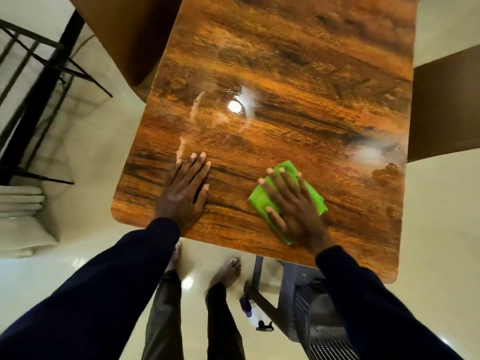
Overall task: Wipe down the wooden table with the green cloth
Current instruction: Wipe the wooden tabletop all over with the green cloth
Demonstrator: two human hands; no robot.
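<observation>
Wooden table [298, 61], glossy, wet streaks beyond the hands.
Right hand [293, 206] pressed flat on green cloth [285, 168] to wipe; left hand [184, 190] flat, bracing.

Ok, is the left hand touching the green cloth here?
Apart. The head view shows the left hand flat on the table, with bare wood between it and the green cloth under the right hand.
</observation>
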